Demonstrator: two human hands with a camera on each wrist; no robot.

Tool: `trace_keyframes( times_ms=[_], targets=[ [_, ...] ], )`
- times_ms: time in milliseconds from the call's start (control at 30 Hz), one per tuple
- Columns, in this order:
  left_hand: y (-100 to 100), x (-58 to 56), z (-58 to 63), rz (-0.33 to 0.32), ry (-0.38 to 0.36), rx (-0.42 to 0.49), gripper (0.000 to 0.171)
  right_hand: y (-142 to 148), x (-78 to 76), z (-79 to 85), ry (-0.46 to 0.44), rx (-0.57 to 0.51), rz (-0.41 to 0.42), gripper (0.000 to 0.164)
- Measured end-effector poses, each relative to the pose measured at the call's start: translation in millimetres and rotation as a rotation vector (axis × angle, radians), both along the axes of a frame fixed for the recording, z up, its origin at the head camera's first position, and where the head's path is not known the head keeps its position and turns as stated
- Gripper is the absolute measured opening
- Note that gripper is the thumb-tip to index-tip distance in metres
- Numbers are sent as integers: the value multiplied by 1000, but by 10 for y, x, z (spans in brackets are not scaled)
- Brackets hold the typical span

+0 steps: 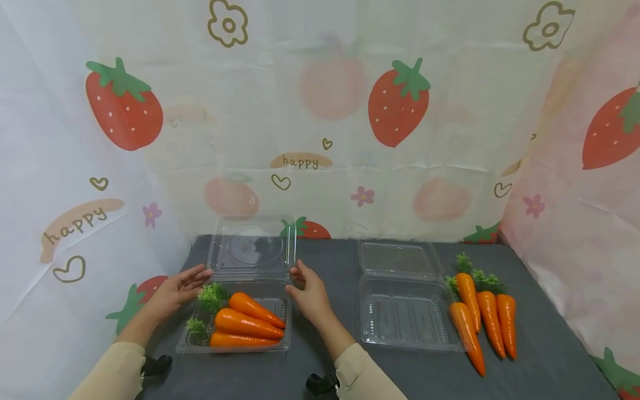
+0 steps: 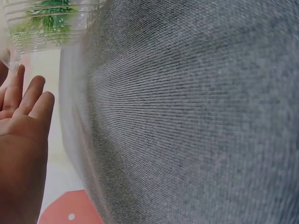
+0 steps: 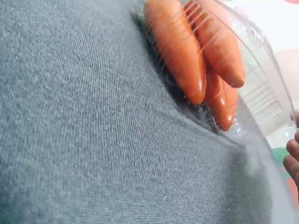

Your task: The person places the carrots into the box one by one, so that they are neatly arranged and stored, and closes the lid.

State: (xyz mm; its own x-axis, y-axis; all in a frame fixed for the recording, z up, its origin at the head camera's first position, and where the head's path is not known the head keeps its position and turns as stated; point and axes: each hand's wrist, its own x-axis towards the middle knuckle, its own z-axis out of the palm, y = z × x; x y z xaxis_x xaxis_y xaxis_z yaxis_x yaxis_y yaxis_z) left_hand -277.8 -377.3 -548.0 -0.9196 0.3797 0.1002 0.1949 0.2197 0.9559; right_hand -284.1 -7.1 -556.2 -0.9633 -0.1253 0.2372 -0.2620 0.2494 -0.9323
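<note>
A clear plastic clamshell box (image 1: pixel 240 350) holds several orange carrots (image 1: pixel 250 324) with green leafy tops (image 1: pixel 213 297). Its lid (image 1: pixel 252 248) stands raised at the back. At the lid's left edge my left hand (image 1: pixel 172 291) has its fingers extended; in the left wrist view those fingers (image 2: pixel 36 91) reach the clear plastic corner. On the opposite side my right hand (image 1: pixel 310 291) pinches the lid's right edge between bent fingers and thumb. Only the fingertips (image 3: pixel 292 149) of that hand show beside the lid rim in the right wrist view.
To the right, a second clear clamshell box (image 1: pixel 407 311) lies with its lid (image 1: pixel 400 258) folded back. Several loose carrots (image 1: pixel 492 322) with leafy tops lie beside it, one overlapping its right rim. A strawberry-print curtain (image 1: pixel 320 111) surrounds the grey table (image 1: pixel 545 355).
</note>
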Motion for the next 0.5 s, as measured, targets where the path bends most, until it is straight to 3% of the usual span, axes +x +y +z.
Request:
trace_keyframes(
  times_ms=[267, 500],
  targets=[
    [-12, 4, -40, -9, 21, 54, 65, 16, -12, -22, 15, 6, 31, 73],
    [-3, 3, -63, -25, 34, 106, 61, 20, -33, -45, 23, 6, 28, 64]
  ],
)
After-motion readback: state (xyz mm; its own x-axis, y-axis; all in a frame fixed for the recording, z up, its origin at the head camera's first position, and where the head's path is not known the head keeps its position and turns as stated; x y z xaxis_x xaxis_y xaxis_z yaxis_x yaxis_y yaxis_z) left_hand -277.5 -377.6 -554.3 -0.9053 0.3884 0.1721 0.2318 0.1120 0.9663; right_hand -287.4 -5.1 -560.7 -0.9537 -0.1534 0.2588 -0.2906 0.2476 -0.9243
